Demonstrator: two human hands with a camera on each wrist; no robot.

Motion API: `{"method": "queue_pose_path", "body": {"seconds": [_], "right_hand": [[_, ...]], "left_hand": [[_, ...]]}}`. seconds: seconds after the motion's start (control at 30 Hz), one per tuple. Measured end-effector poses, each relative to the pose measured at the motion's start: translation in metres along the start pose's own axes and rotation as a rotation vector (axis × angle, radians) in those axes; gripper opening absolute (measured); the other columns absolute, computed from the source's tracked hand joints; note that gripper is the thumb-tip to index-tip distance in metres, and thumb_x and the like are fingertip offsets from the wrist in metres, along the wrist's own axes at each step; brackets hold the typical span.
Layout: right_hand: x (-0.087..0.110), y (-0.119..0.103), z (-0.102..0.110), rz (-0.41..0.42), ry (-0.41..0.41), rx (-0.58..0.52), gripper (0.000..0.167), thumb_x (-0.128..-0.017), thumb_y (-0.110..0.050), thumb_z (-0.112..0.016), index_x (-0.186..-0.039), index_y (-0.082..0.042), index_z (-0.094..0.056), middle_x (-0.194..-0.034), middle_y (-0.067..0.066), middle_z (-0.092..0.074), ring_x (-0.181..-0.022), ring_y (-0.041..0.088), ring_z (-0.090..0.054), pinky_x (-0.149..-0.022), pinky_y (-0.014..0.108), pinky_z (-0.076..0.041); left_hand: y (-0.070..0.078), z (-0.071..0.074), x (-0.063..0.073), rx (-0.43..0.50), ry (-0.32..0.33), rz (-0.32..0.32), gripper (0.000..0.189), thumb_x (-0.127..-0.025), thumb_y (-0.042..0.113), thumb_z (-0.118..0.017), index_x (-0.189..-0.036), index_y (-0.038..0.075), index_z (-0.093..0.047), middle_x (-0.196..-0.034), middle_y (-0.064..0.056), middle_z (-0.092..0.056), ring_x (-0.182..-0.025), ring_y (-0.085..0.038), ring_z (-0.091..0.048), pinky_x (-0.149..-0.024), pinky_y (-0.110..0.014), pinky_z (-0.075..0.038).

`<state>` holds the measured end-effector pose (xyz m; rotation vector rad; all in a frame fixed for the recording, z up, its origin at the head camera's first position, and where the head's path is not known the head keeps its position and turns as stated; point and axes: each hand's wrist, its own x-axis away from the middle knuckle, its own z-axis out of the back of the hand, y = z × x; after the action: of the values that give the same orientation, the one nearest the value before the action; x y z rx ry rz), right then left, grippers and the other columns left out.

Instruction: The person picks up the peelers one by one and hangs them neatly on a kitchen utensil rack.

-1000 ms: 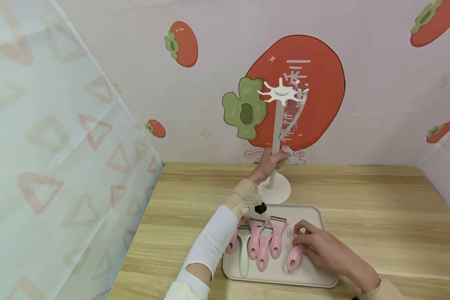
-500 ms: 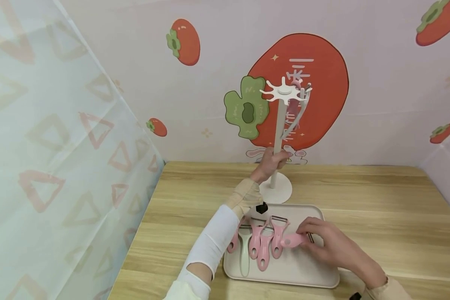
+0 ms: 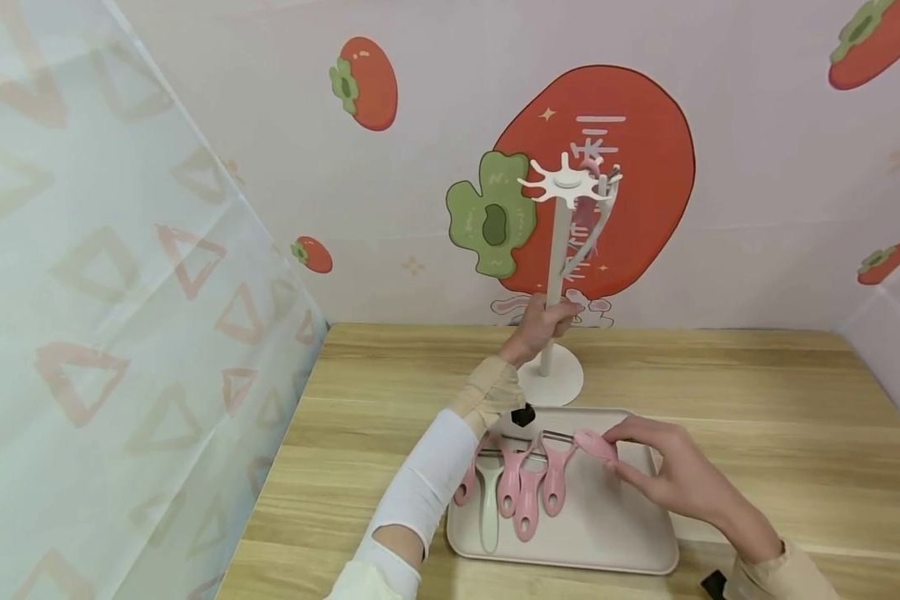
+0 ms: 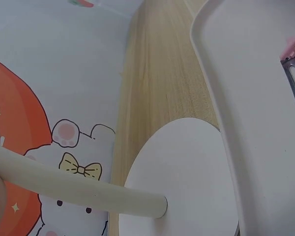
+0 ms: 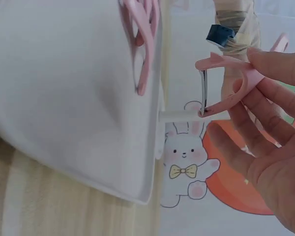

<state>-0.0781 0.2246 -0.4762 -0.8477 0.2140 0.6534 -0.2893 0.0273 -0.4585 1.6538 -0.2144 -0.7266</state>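
My left hand (image 3: 538, 329) grips the pole of a white stand (image 3: 557, 250), whose top spreads into several hooks. On the right side of that top hang a pink peeler (image 3: 585, 212) and a pale peeler (image 3: 598, 232). Above the tray (image 3: 607, 537), my right hand (image 3: 667, 467) pinches a pink peeler (image 3: 596, 444) between thumb and fingers. Its handle points left, away from the palm, in the head view. The right wrist view shows the blade (image 5: 204, 91) of this peeler facing the camera side. Several pink peelers (image 3: 527, 504) and one pale green peeler (image 3: 489, 508) lie on the tray's left half.
The stand's round base (image 3: 553, 377) rests on the wooden table (image 3: 757, 417) just behind the tray. A wall cloth (image 3: 390, 225) with printed persimmons rises at the table's back edge. My left forearm (image 3: 427, 467) crosses over the tray's left corner.
My right hand has raised the pink peeler off the tray, swung its handle from pointing toward me to pointing left, and moved it farther back. The left hand keeps its grip on the pole.
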Motion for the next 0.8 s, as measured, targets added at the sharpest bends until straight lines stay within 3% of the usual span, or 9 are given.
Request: {"method": "queue_pose_path", "body": {"seconds": [0.2, 0.37, 0.57, 0.8], "right_hand": [[-0.007, -0.003, 0.005, -0.036, 0.03, -0.09, 0.051, -0.08, 0.004, -0.09, -0.117, -0.027, -0.075, -0.11, -0.014, -0.074, -0.103, 0.005, -0.073, -0.092, 0.021, -0.059], [-0.015, -0.007, 0.013, -0.015, 0.081, -0.084, 0.047, -0.079, 0.005, -0.091, -0.116, -0.021, -0.077, -0.107, -0.009, -0.075, -0.1, 0.006, -0.074, -0.091, 0.02, -0.059], [-0.03, -0.014, 0.023, 0.025, 0.223, -0.046, 0.053, -0.072, 0.012, -0.091, -0.116, -0.015, -0.079, -0.105, -0.004, -0.077, -0.099, 0.002, -0.074, -0.091, 0.016, -0.057], [-0.051, -0.018, 0.032, 0.126, 0.367, -0.123, 0.065, -0.06, 0.028, -0.084, -0.119, 0.003, -0.076, -0.114, 0.008, -0.078, -0.103, 0.003, -0.074, -0.088, 0.017, -0.058]], "left_hand": [[-0.001, -0.001, -0.001, 0.003, -0.012, 0.001, 0.048, -0.101, 0.008, -0.055, -0.056, 0.007, -0.037, -0.049, 0.01, -0.029, -0.047, -0.011, -0.024, -0.05, -0.029, -0.02], [-0.001, -0.002, -0.002, 0.0, -0.016, 0.003, 0.048, -0.101, 0.008, -0.055, -0.056, 0.01, -0.038, -0.049, 0.01, -0.03, -0.047, -0.011, -0.024, -0.049, -0.029, -0.021], [0.001, -0.001, -0.001, 0.0, -0.001, -0.002, 0.048, -0.1, 0.006, -0.055, -0.056, 0.01, -0.038, -0.049, 0.009, -0.029, -0.047, -0.011, -0.025, -0.049, -0.03, -0.022], [0.0, 0.001, 0.0, -0.003, -0.002, 0.005, 0.048, -0.101, 0.003, -0.054, -0.056, 0.008, -0.039, -0.048, 0.008, -0.029, -0.046, -0.012, -0.025, -0.049, -0.03, -0.021]]}}
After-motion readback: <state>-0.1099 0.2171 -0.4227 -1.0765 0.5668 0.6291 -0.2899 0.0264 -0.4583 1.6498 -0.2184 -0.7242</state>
